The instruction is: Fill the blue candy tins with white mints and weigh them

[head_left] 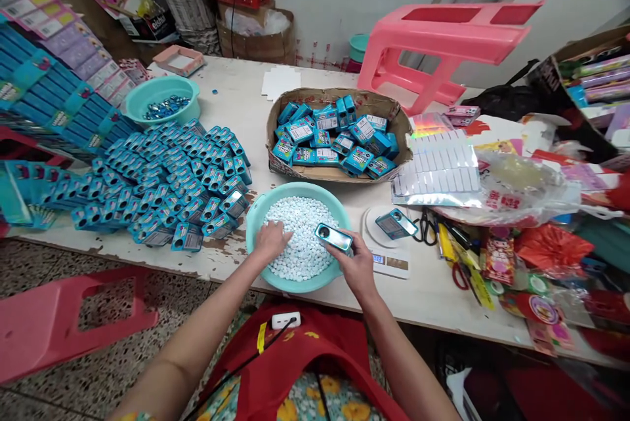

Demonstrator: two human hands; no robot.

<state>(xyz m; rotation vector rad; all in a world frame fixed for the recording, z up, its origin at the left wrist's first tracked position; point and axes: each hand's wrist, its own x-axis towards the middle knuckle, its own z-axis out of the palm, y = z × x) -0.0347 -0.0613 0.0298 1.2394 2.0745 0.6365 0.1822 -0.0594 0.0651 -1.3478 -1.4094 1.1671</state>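
A turquoise bowl [296,286] full of small white pellets [301,257] stands at the table's near edge. My left hand [270,240] reaches into it, its fingers curled down among the pellets and their tips hidden. Over the bowl's right side, my right hand [355,265] holds a small blue box [333,237] tilted, with a round dark hole at one end and a shiny top. To the right, another blue box [396,223] rests on a white digital scale [394,263].
Many blue boxes [172,185] stand massed at the left, by a turquoise basin [162,96] of shiny blue pieces. Behind my bowl is a cardboard box [339,175] of blue boxes. A pink stool [443,34], sticker sheets [436,168], scissors [426,229] and clutter lie right.
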